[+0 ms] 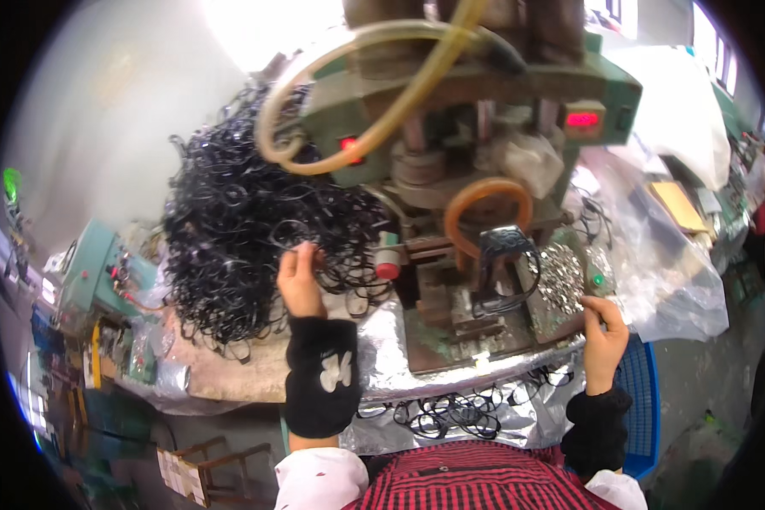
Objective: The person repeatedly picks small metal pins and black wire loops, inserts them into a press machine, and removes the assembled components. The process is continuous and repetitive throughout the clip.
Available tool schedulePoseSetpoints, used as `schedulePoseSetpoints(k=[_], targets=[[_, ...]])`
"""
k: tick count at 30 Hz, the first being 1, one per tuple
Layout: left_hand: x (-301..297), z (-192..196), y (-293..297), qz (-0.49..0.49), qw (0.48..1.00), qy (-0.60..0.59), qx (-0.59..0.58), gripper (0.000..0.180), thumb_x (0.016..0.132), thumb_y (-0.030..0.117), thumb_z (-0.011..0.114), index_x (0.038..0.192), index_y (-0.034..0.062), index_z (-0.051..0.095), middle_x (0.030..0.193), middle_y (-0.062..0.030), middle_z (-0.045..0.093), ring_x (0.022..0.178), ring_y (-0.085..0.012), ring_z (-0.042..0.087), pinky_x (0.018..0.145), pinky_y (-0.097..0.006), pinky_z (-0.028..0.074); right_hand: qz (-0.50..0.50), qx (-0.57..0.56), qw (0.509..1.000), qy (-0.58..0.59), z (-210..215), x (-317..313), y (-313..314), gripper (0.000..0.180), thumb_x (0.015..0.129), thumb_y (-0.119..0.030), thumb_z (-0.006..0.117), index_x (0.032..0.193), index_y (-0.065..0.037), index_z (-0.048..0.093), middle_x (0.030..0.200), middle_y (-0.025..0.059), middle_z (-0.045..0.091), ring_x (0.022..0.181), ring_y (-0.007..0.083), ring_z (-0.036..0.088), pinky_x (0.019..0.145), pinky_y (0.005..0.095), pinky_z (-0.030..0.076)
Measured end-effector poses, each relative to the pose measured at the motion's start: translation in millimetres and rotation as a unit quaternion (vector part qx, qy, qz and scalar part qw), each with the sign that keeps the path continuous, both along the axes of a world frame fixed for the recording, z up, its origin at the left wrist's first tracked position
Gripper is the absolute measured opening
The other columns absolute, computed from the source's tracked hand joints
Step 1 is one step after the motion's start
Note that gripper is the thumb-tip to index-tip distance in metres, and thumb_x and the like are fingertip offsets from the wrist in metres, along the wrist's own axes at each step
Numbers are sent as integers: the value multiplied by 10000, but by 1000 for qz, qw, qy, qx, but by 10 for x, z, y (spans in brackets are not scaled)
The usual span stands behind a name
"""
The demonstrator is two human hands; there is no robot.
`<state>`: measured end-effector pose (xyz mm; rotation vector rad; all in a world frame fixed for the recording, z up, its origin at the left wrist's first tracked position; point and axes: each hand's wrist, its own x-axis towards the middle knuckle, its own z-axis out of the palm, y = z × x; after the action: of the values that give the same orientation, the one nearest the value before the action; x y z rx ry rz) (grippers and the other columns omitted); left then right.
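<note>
My left hand (303, 285) at the black loops (255, 195), my right hand (605, 344) at the metal bits (561, 280)!
Left fingers bunched at the heap's near edge, and I can't tell whether they pinch a loop; over on the right, thumb and fingertip close together just beside the shiny pile, any bit between them too small to see. Between us stands the green press (518, 89), heap on the counter (238, 378) to its left, bits to its right, seemingly split so each hand has its own supply. Silver sheeting (387, 336) carries more loops near my lap, perhaps to catch them. The blue basket (646, 399) by my right forearm hides its contents.
</note>
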<state>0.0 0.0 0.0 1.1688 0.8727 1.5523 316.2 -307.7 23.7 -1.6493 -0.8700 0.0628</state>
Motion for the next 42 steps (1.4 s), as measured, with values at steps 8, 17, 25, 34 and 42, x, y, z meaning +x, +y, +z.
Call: schedulePoseSetpoints(k=[8, 17, 25, 34, 42], targets=[[270, 297, -552, -56, 991, 99, 65, 72, 952, 76, 606, 966, 59, 537, 886, -6, 572, 737, -88, 573, 643, -213, 441, 183, 67, 978, 76, 392, -365, 791, 315, 836, -23, 669, 1144, 13, 617, 1002, 113, 688, 940, 176, 657, 848, 286, 504], [506, 676, -1295, -62, 983, -55, 166, 63, 991, 54, 529, 1053, 60, 537, 932, -70, 631, 840, -170, 648, 761, -343, 572, 234, 134, 902, 337, 430, -567, 791, 445, 871, 15, 653, 1286, 48, 497, 1055, 94, 679, 991, 126, 628, 876, 243, 483], [663, 1368, -1528, -104, 963, -31, 248, 181, 948, -46, 542, 1117, 17, 523, 955, -68, 608, 824, -178, 628, 795, -305, 531, 268, 138, 897, 323, 678, -823, 664, 482, 875, 21, 615, 1334, 31, 469, 1109, 121, 658, 1068, 145, 610, 945, 287, 462], [1024, 1263, -1891, -223, 955, 104, 164, 163, 857, -29, 702, 968, -23, 583, 882, -88, 689, 836, -130, 660, 776, -257, 513, -88, -183, 929, -309, -274, 334, 440, 162, 756, -96, 691, 910, -59, 664, 1213, 183, 598, 1253, 362, 483, 927, 482, 465], [1125, 1272, -1868, -209, 946, 181, 170, 143, 861, -9, 710, 954, -25, 603, 855, -54, 664, 778, -100, 629, 721, -231, 500, -64, -42, 980, -183, -309, 450, 571, 84, 791, -97, 663, 844, -38, 634, 951, 151, 661, 920, 363, 611, 817, 431, 482]])
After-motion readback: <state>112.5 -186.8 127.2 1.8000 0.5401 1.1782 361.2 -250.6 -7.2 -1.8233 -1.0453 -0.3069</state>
